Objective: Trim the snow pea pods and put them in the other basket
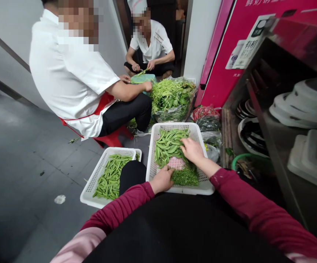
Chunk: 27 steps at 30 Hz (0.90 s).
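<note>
A white perforated basket (208, 188) rests in front of my body. Flat green pea pods (166, 144) lie heaped in its far half, and a mound of small green trimmings (185, 177) fills the near right part. My right hand (193, 150) is closed at the right edge of the pods, its fingers bent round some of them. Near the basket's front left, my left hand (162, 179) has its fingertips pressed together beside the trimmings. Anything small between those fingertips is hidden. A second white basket (88, 195) on the floor holds more pea pods (110, 175), left of my knee.
A co-worker in white (73, 69) sits on a red stool (114, 136); another person (153, 44) squats beyond. A large bag of leafy greens (173, 96) stands ahead. Metal shelving (273, 164) with stacked dishes (306, 102) flanks my right, above a green-rimmed bin (236, 159).
</note>
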Each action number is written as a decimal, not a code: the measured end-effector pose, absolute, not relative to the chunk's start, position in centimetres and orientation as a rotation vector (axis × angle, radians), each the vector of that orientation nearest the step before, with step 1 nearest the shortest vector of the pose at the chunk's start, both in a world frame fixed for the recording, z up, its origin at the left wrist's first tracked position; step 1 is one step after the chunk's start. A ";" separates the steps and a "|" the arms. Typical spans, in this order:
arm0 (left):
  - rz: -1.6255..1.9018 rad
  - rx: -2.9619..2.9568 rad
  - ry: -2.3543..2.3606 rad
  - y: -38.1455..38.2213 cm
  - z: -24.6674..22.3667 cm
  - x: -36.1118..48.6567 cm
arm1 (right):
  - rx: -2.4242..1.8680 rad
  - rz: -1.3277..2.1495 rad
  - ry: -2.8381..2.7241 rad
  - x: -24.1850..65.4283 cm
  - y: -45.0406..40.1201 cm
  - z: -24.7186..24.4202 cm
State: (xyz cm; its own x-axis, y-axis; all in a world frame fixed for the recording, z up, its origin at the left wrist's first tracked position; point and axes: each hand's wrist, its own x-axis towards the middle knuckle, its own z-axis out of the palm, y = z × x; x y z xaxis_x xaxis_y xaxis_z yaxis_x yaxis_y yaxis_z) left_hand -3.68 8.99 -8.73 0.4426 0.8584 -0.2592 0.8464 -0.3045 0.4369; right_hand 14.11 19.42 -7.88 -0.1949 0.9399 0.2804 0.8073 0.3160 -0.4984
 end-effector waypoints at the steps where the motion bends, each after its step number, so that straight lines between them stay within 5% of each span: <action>1: 0.040 2.197 1.423 9.1 -8.6 -3.6 | -1.553 0.248 -2.219 13.6 19.9 -7.9; 7: 0.002 2.156 1.393 9.8 -7.2 -3.5 | -1.565 0.208 -2.270 12.6 20.7 -7.3; 17: 0.295 2.195 1.369 10.5 -5.7 -1.4 | -1.300 1.708 -0.975 14.0 12.4 -6.7; 27: 0.074 2.365 1.279 9.1 -4.1 -1.5 | -1.356 1.608 -1.101 13.1 11.0 -6.1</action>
